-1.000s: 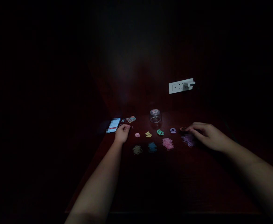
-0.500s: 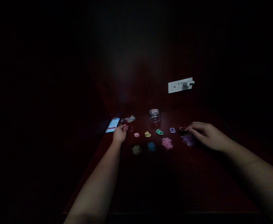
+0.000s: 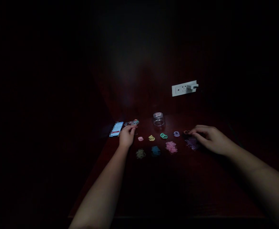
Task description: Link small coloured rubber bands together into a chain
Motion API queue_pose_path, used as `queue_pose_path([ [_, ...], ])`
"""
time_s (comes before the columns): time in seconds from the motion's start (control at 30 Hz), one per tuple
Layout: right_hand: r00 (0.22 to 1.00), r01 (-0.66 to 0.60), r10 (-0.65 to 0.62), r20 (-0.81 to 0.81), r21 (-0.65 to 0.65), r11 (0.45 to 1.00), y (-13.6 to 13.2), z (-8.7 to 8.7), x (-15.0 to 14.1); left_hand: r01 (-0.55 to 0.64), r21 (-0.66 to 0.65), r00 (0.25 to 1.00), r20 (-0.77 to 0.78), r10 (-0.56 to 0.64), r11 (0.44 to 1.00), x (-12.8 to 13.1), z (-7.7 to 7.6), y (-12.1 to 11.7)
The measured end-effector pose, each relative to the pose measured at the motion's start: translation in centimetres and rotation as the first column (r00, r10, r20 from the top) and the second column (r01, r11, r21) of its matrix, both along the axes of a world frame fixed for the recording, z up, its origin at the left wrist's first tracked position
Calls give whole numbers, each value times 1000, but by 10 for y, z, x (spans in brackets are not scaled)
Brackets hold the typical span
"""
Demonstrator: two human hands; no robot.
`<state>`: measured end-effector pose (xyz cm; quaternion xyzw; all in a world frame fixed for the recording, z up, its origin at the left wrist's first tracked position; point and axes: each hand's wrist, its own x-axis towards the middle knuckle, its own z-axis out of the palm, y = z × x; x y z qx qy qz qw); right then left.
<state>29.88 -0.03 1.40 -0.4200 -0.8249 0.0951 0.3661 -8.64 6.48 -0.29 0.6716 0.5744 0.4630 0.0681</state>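
Head camera, dim room: a person's left hand (image 3: 127, 136) reaches forward over a dark red table (image 3: 177, 178), fingers loosely curled, fingertips at a mixed heap of small coloured rings (image 3: 132, 122); whether it grips one cannot be told. Just left of that hand lies a lit phone (image 3: 116, 128). The right hand (image 3: 208, 138) rests palm down, fingers bent, touching a purple pile (image 3: 192, 143) and a brown ring (image 3: 186, 132); its hold is unclear. Between the hands lie pink (image 3: 140, 138), yellow (image 3: 151, 137), green (image 3: 163, 135) and lilac (image 3: 176, 133) rings. A glass jar (image 3: 158, 119) stands beyond them.
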Motion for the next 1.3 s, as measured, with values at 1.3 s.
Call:
queue_pose_path([
  [1.3, 977, -108, 136, -162, 170, 979, -8, 10, -103, 402, 142, 915, -47, -400, 904, 89, 17, -78],
])
